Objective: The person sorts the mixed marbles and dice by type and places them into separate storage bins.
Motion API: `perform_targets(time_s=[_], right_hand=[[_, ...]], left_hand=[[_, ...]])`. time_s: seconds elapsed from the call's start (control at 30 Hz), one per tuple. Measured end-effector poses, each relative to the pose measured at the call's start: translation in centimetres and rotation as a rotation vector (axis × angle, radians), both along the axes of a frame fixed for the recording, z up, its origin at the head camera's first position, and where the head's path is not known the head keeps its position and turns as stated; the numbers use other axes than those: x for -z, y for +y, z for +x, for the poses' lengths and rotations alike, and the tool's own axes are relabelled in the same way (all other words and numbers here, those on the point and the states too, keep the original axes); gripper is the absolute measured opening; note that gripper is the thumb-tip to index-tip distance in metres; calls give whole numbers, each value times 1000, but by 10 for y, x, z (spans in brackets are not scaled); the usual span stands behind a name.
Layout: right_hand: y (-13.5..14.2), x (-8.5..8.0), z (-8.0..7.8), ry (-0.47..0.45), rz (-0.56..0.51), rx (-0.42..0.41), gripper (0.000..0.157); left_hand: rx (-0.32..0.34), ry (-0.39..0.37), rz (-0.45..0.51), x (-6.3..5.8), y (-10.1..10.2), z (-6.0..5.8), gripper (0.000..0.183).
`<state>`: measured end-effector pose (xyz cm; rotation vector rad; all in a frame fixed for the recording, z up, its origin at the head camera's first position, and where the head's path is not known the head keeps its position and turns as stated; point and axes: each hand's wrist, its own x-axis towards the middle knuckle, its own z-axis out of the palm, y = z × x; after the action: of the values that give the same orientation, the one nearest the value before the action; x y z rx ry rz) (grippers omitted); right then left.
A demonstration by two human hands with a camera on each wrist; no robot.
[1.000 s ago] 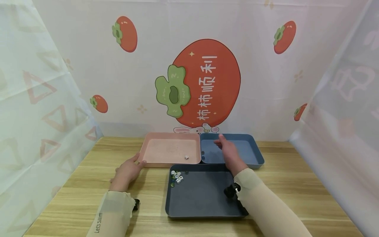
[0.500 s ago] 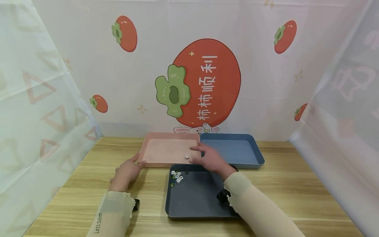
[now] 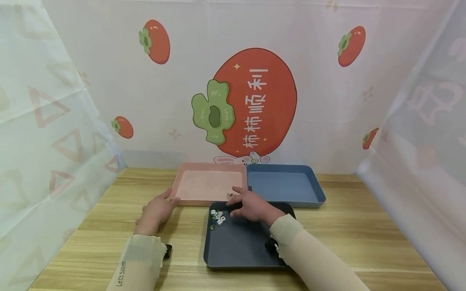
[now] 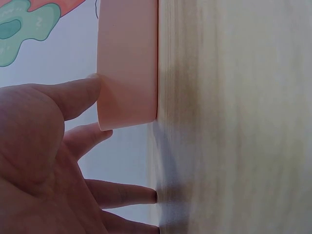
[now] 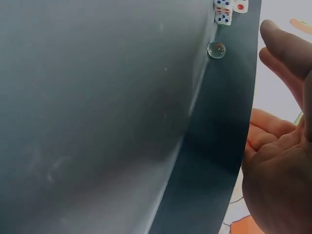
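Observation:
My left hand (image 3: 158, 210) rests at the near left corner of the pink tray (image 3: 204, 178). In the left wrist view its thumb and forefinger touch the tray's rim, and the other fingers stretch toward the wooden table. My right hand (image 3: 251, 207) hovers over the back edge of the dark grey tray (image 3: 247, 246), fingers loosely bent, nothing seen between them. White dice (image 3: 220, 218) and small glass marbles (image 3: 212, 227) cluster in that tray's back left corner. The right wrist view shows a clear marble (image 5: 216, 49) by the dice. One white die (image 3: 230, 193) lies in the pink tray.
A blue tray (image 3: 284, 182) stands beside the pink one, with a dark marble (image 3: 250, 188) near its left wall, partly hidden by my right hand. The wooden table (image 3: 364, 234) extends to both sides. A printed cloth (image 3: 255, 101) hangs behind the trays.
My right hand has moved left from over the blue tray, past the pink tray's near right corner, and then slightly toward me over the dark tray. The left hand has stayed put.

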<state>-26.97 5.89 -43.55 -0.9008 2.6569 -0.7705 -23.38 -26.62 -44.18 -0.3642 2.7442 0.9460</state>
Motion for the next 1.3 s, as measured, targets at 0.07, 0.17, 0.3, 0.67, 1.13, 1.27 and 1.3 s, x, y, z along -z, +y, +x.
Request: perform_targets(time_s=[0.07,0.17,0.3,0.67,1.13,1.27,1.3], right_hand=[[0,2,-1,16,16,-13,29],[0,4,0,59,53,-38,27],[-2,7,3,112,90,-57,25],[-5,9,3,173,170,-83,23],[-7,12,3,202,198,-68,22],[-7,11,4,206,196,-70,21],[-6,11,4,208,195,-70,21]], left_hand=[[1,0,-1,0,0,0,79],[3,4,-4,0,0,1,78],[0,3,1,-1,1,3,77],[-16,0,-1,-1,1,2,81],[-20,-3,11,-2,2,3,82],[-24,-7,13,-2,3,2,81],[-24,-7,13,-2,2,2,81]])
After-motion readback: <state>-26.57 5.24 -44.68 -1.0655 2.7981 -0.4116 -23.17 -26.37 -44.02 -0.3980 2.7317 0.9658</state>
